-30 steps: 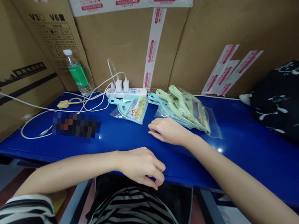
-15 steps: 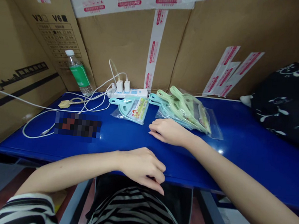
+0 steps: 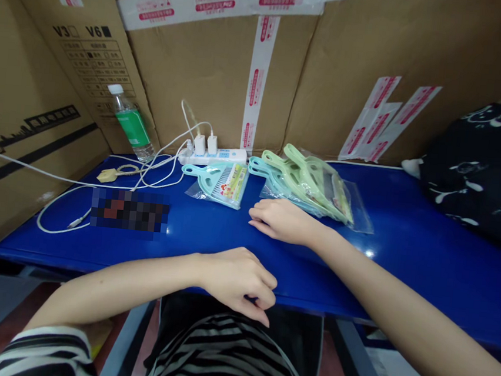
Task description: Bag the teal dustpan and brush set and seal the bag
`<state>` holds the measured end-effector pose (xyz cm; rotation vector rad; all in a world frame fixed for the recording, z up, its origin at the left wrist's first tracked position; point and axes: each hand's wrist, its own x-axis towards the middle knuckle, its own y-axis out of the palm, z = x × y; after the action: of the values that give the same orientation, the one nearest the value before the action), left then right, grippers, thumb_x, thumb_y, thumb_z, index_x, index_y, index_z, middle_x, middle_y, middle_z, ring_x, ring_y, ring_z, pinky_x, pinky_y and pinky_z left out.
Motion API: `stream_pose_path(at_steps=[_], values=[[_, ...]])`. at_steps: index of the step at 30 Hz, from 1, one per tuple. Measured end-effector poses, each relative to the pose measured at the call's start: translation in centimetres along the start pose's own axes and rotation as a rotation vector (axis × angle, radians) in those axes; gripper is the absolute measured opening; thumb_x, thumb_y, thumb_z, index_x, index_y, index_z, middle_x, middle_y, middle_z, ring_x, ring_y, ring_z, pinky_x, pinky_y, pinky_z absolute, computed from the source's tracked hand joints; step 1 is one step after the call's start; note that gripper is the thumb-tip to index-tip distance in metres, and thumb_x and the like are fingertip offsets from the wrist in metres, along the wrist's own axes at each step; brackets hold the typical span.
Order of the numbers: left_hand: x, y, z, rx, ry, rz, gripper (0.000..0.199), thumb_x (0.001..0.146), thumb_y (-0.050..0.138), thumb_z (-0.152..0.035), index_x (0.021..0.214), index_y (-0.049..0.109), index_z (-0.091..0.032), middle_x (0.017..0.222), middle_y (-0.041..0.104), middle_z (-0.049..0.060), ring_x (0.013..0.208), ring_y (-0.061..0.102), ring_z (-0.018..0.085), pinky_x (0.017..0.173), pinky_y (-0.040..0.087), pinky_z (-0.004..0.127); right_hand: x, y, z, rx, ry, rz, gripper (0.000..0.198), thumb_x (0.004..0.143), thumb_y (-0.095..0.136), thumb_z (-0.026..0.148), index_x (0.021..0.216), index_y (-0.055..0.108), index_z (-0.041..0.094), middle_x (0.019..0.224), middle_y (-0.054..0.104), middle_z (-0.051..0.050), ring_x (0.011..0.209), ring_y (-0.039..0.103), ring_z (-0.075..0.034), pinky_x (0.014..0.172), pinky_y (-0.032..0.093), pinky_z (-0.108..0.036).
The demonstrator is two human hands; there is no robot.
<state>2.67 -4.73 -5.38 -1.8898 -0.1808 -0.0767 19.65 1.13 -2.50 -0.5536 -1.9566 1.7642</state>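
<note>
My left hand (image 3: 239, 282) rests at the near edge of the table, its fingers curled in and the thumb pointing down past the edge, with nothing in it. On the tabletop lies my right hand (image 3: 282, 219), fingers loosely folded under and holding nothing that shows. Just behind it sits a pile of small dustpan-and-brush sets in clear plastic bags, with light green dustpans (image 3: 311, 179) on top and a light blue dustpan (image 3: 272, 189) beneath. Another bagged blue dustpan with its brush (image 3: 218, 182) lies apart, left of the pile.
On the blue table (image 3: 424, 270), a white power strip (image 3: 231, 158) with plugs and tangled cables stands at the back. A green-labelled bottle (image 3: 133, 126) and a blurred-out object (image 3: 130, 212) are at left. Cardboard (image 3: 208, 77) walls the back; black patterned fabric (image 3: 482, 169) bulges at right.
My left thumb has drawn in slightly toward the fingers. The right hand and the dustpan sets stay where they were.
</note>
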Motion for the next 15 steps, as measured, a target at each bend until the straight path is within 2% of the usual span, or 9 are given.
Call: stream_pose_path(at_steps=[4,15], values=[[-0.13,-0.09,0.2,-0.005,-0.018,0.063,0.024,0.083,0.076,-0.032,0.069,0.06,-0.02,0.067,0.058,-0.006,0.065,0.054,0.009,0.06,0.035,0.025,0.01,-0.1,0.06,0.0,0.011,0.018,0.019,0.095,0.05,0.018,0.081,0.064,0.017,0.077,0.066,-0.007,0.075,0.059,-0.02,0.066,0.036,-0.029],[-0.06,-0.26,0.36,-0.063,-0.002,0.07,0.019,0.082,0.077,-0.028,0.074,0.061,-0.02,0.07,0.061,-0.005,0.067,0.057,0.01,0.062,0.037,0.025,0.07,-0.15,0.22,0.007,0.021,0.036,0.019,0.095,0.051,0.018,0.081,0.064,0.016,0.078,0.067,-0.008,0.076,0.06,-0.02,0.066,0.036,-0.029]])
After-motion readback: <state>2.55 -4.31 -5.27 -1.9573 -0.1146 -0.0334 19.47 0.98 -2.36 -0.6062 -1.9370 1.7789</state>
